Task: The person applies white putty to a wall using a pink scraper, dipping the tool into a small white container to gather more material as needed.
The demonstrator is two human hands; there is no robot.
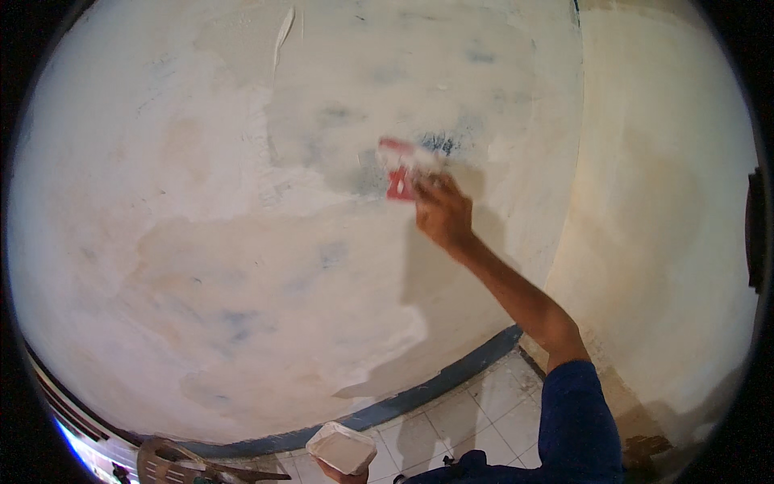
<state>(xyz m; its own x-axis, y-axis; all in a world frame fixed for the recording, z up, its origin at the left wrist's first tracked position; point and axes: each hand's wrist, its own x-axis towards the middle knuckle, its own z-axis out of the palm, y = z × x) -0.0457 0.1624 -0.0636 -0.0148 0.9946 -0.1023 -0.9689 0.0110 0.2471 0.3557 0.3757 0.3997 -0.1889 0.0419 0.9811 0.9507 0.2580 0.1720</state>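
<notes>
My right hand (445, 211) is stretched out to the wall, its fingers closed round a red putty knife (401, 184). The knife is smeared with whitish filler and blurred by motion, close to a dark blue patch on the plastered wall (347, 266). Low in the picture, my left hand (343, 474) grips a white rectangular tub (342, 448) from below. Pale filler coats the inside of the tub. Most of the left hand's fingers are hidden under it.
A second wall (645, 185) meets this one at a corner on the right. Along the wall's foot runs a dark blue skirting (435, 389), above a tiled floor (463, 415). A brown plastic chair (165, 464) stands at the lower left.
</notes>
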